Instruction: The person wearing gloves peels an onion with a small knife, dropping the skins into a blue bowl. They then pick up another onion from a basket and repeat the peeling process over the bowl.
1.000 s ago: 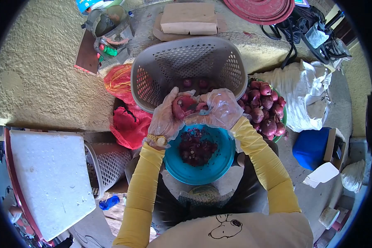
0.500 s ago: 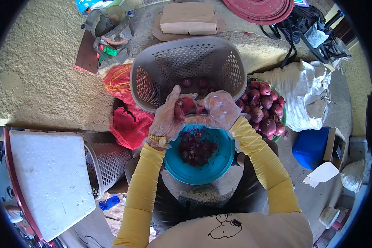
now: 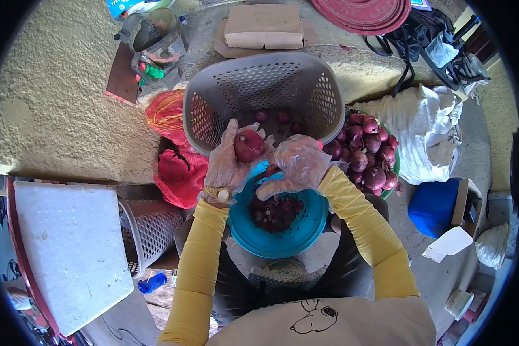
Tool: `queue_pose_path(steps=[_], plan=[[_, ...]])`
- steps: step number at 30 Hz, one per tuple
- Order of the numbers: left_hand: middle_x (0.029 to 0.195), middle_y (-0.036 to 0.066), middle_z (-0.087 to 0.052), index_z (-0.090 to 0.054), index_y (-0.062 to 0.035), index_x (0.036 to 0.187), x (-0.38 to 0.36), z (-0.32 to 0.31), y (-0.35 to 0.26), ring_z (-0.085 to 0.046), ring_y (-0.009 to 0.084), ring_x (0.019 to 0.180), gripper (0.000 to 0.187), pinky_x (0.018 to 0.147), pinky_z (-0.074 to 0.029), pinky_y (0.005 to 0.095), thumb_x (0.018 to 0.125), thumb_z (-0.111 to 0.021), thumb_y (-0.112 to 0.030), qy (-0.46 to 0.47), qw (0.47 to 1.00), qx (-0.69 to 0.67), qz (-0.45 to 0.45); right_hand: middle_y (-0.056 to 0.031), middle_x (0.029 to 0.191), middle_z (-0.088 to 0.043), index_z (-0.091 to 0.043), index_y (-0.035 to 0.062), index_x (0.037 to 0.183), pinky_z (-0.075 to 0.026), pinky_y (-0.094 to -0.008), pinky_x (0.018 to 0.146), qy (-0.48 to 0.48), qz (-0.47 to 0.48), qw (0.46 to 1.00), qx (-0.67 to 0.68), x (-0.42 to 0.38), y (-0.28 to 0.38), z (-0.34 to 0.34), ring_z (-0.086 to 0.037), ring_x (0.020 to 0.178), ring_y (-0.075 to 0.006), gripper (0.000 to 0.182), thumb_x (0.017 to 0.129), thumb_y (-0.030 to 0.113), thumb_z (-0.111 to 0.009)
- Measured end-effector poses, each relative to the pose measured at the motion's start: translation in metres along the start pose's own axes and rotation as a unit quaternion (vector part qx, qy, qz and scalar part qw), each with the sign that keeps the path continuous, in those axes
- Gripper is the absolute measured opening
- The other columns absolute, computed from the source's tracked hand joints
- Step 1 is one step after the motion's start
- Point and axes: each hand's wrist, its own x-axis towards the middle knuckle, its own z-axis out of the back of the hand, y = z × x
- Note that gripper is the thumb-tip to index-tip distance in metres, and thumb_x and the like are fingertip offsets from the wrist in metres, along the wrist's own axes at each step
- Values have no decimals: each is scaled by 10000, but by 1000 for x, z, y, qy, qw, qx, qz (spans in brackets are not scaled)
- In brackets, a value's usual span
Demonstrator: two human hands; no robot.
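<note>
My left hand (image 3: 225, 161), in a clear plastic glove, is closed around a red onion (image 3: 248, 145) with part of its outer skin off. To its right, my gloved right hand (image 3: 300, 164) is curled above the basin. A bit of dark red onion skin (image 3: 272, 170) shows between its thumb and fingers. From the back of that hand pokes a small red end (image 3: 320, 145), like a handle; the rest is hidden. Below both hands stands a turquoise basin (image 3: 277, 247) holding dark onion peelings (image 3: 275, 213). Just beyond is a grey perforated basket (image 3: 263, 64) with several onions at its bottom.
A green-rimmed container heaped with red onions (image 3: 366, 153) stands right of the basket, beside a white sack (image 3: 427, 135). Red mesh bags (image 3: 181, 176) lie at left, near a white foam board (image 3: 69, 248) and another basket (image 3: 155, 230). A blue box (image 3: 433, 207) is at right.
My left hand has turned its palm up, showing more of the onion. My right hand has dropped slightly toward me and left, away from the onion, with skin at its fingertips.
</note>
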Motion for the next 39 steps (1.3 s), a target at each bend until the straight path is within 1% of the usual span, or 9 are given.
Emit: queue_pose_path(steps=[3,10,12,22,24,25,27,30,39], plan=[[1226,258,-662,-576,90,1297,1,3,-1,-670,406,1126,562,970,-593,529,1073,-569,-426,20,999,29,4,-110,704,-692,-750,101,766,-542,-470,709,-66,9,991,116,2,-7,-10,-687,711,-357,592,726,688,-810],[1254,247,-665,-562,72,1330,-1,-1,3,-672,400,1135,480,987,-591,531,1088,-551,-341,36,999,30,-21,-123,761,-715,-777,75,914,-537,-474,722,-23,-20,997,75,2,-12,-6,-688,719,-355,570,734,612,-843],[1263,208,-641,-567,58,1307,-4,-6,3,-647,308,1177,446,1001,-601,480,1107,-516,-337,42,999,26,-5,-132,811,-717,-766,59,987,-534,-461,742,-109,-44,991,66,-1,-13,-4,-691,775,-361,616,715,603,-863],[1184,182,-679,-628,63,1236,5,6,7,-664,265,1107,421,1013,-582,430,1105,-521,-323,62,997,32,21,-87,757,-628,-730,36,960,-527,-439,733,-189,-19,979,74,-3,-17,-4,-665,765,-331,637,652,561,-918],[1192,174,-681,-625,67,1250,6,6,8,-665,258,1103,425,1007,-579,410,1108,-515,-318,46,998,20,27,-117,873,-726,-740,195,1256,-533,-475,835,-51,-106,988,104,-1,-13,7,-707,900,-361,775,764,793,-704],[1192,174,-681,-625,67,1250,6,7,8,-665,258,1103,425,1007,-579,410,1108,-515,-318,46,998,20,27,-117,873,-726,-740,195,1256,-533,-475,835,-51,-106,988,105,-1,-14,2,-707,900,-361,775,764,793,-704],[1195,169,-683,-626,70,1255,6,8,7,-664,248,1102,426,1006,-579,399,1113,-504,-313,64,997,42,18,-62,711,-570,-729,47,929,-525,-428,718,-161,-49,983,79,-1,-18,-10,-647,730,-307,600,668,557,-904],[1186,169,-685,-623,72,1254,5,9,8,-664,235,1097,429,1003,-580,383,1119,-484,-311,63,982,173,-35,-59,708,-565,-726,50,913,-526,-430,719,-156,-58,984,55,-2,-15,-9,-647,731,-304,585,675,556,-896],[1164,161,-691,-623,65,1246,5,8,6,-665,217,1086,420,1005,-576,360,1123,-474,-308,74,995,66,11,-157,787,-667,-754,-2,995,-527,-464,735,-119,-70,987,76,-2,-17,-7,-679,784,-370,645,709,562,-882]])
